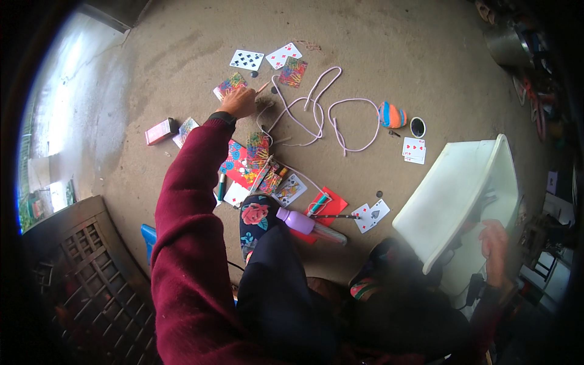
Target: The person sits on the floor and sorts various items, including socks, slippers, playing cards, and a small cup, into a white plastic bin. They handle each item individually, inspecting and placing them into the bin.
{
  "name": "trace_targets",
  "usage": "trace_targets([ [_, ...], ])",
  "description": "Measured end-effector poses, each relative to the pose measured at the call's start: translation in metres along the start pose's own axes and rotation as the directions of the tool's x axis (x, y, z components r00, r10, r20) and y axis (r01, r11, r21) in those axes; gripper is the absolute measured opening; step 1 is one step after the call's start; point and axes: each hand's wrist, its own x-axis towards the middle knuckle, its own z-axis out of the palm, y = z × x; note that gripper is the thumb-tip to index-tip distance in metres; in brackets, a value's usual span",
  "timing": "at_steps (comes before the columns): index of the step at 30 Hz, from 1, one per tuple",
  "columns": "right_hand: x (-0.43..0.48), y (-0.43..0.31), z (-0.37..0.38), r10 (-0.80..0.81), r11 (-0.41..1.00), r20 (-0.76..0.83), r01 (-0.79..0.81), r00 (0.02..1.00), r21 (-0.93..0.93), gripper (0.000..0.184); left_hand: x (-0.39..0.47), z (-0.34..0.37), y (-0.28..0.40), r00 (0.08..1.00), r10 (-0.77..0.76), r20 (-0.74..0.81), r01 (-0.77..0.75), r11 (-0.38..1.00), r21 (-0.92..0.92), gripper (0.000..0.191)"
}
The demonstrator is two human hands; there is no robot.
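My left hand [239, 103] reaches down to the floor at a multicoloured card back [231, 86]; its fingertips are partly hidden, so its grip is unclear. A thin pointed stick [262, 88] shows beside it. Near it lie an eight of spades [247, 59], a five of diamonds [284, 55] and a dark round disc [254, 74]. My right hand [493, 239], blurred, is at the mouth of a tilted white plastic bin [445, 182]; whether it holds anything is unclear. A pale pink cord [323, 114] lies looped on the floor between my hands.
A purple bottle [296, 221], red envelopes [335, 205], a green-and-white marker [221, 187] and more cards lie by my feet. Farther right are an orange-and-blue knitted item [392, 115] and a round mirror [417, 127]. A card box [160, 132] lies left, above a lattice-backed wooden chair [91, 246].
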Motion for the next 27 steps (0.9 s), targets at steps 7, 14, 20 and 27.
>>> trace_targets([
  [7, 0.009, 0.002, -0.001, 0.006, 0.999, -0.015, -0.007, 1.0, -0.053, 0.02, 0.027, -0.001, -0.002, 1.0, 0.005, -0.03, -0.007, 0.999, -0.054, 0.024],
  [14, 0.02, 0.009, -0.003, 0.035, 0.999, -0.009, -0.035, 0.999, -0.033, 0.02, 0.059, -0.004, -0.018, 0.881, -0.364, -0.302, 0.251, 0.901, -0.355, 0.026],
  [20, 0.022, 0.012, -0.002, 0.053, 0.998, 0.021, -0.052, 0.998, -0.046, 0.02, 0.072, 0.013, -0.014, 0.872, -0.4, -0.281, 0.289, 0.885, -0.365, 0.027],
  [27, 0.026, 0.011, 0.001, 0.081, 0.995, 0.026, -0.079, 0.996, -0.068, 0.018, 0.081, 0.016, -0.022, 0.885, -0.377, -0.272, 0.265, 0.89, -0.372, 0.025],
])
